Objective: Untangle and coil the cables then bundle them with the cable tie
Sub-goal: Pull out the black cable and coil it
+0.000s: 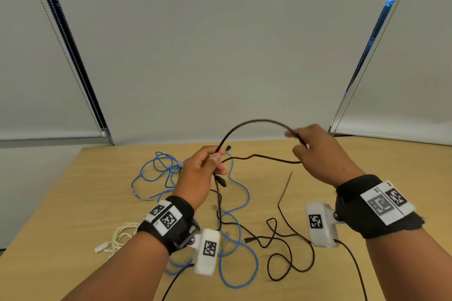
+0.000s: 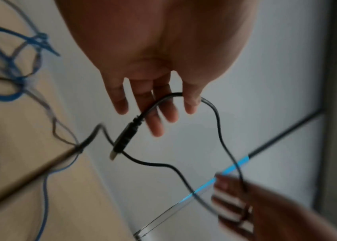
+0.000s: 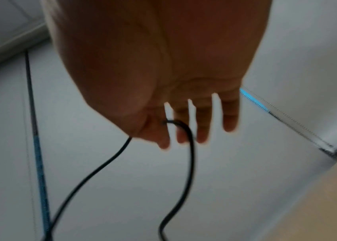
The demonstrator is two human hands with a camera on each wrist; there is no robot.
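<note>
Pale roller blinds (image 1: 220, 44) backed a light wooden worktop (image 1: 73, 203) in the head view. The task stood at an early stage, by my judgement: the blue cable (image 1: 241, 234) lay loose and looped across the worktop, the white cable (image 1: 119, 237) sat in a rough pile at the near left, and the cable tie (image 1: 285, 193) lay unused, a thin black strip right of centre. Only the black cable (image 1: 256, 121) was in hand, raised in an arch between both hands, its remainder trailing in loops on the worktop. No bundling had been done. The left hand (image 1: 200, 173) pinched the black cable near its plug; the right hand (image 1: 318, 151) gripped it further along, fingers curled.

Left wrist view: the fingers (image 2: 155, 117) were only slightly bent, the cable passing over them and held by the thumb. The plug (image 2: 125, 137) hung just below. The right hand (image 2: 246, 210) appeared blurred at lower right, closed on the same cable.

Right wrist view: the fingers (image 3: 202, 127) extended loosely, narrow gaps between them, with the black cable (image 3: 190, 154) hooked between thumb and forefinger, both runs hanging down.
</note>
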